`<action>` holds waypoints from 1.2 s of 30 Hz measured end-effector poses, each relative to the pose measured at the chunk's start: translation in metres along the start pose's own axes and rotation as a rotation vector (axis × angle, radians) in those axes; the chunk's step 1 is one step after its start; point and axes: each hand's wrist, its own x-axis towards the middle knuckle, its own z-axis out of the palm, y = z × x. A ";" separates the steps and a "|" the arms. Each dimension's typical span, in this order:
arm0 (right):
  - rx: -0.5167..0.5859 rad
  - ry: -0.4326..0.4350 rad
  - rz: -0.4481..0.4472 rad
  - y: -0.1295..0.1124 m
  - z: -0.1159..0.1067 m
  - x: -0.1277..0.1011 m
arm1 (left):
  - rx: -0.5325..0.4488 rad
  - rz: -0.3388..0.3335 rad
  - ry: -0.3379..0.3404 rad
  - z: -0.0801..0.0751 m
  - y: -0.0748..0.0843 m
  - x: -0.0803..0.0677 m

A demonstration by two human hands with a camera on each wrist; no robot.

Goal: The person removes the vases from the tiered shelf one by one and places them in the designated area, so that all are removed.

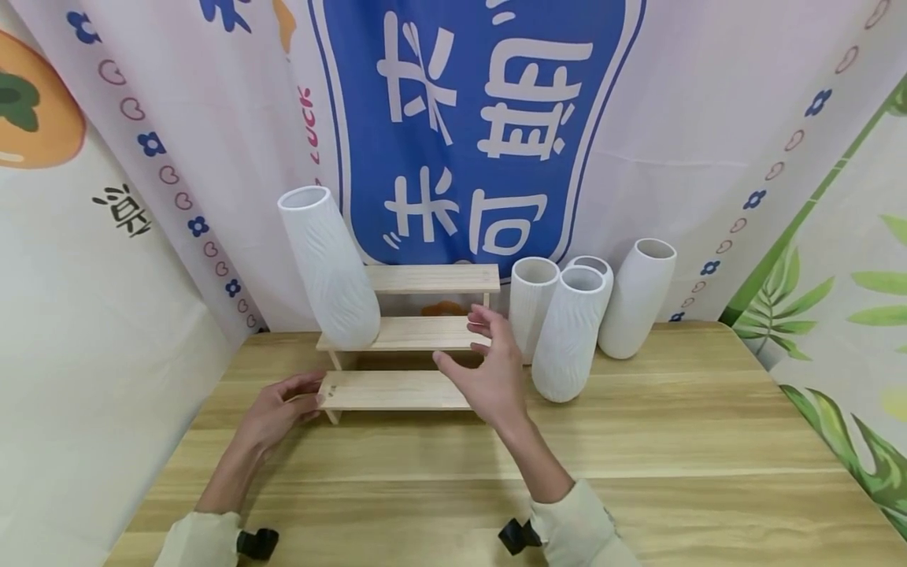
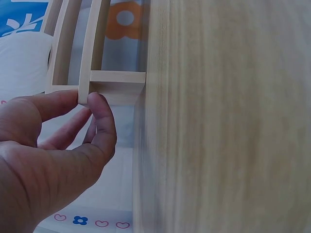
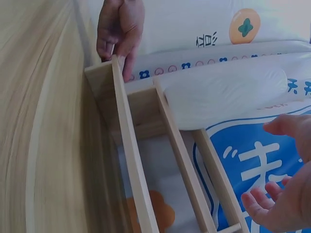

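A light wooden three-step display stand [image 1: 397, 391] stands on the table. My left hand [image 1: 283, 408] pinches the left end of its lowest board, thumb and fingertips on either side of the board in the left wrist view. Over the right part of the stand, my right hand [image 1: 494, 376] holds nothing, its thumb spread away from loosely bent fingers. A tall white vase [image 1: 331, 272] with a wavy relief stands on the left of the middle step; it appears as a pale cylinder [image 3: 226, 92] in the right wrist view.
Right of the stand, several white vases are grouped on the wooden table [image 1: 673, 425]: a ribbed one [image 1: 527, 307], a wavy one [image 1: 569, 339] in front of another, and a smooth one [image 1: 635, 303]. A printed curtain [image 1: 680, 118] hangs close behind.
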 end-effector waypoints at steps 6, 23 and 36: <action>0.065 -0.007 -0.010 -0.004 0.015 0.001 | -0.006 0.001 0.001 0.000 0.000 -0.001; 0.172 -0.080 0.009 -0.024 0.061 -0.003 | -0.023 -0.002 0.005 0.001 0.002 -0.001; 0.078 -0.104 -0.041 -0.040 0.085 0.020 | -0.015 -0.007 0.002 0.000 0.003 -0.002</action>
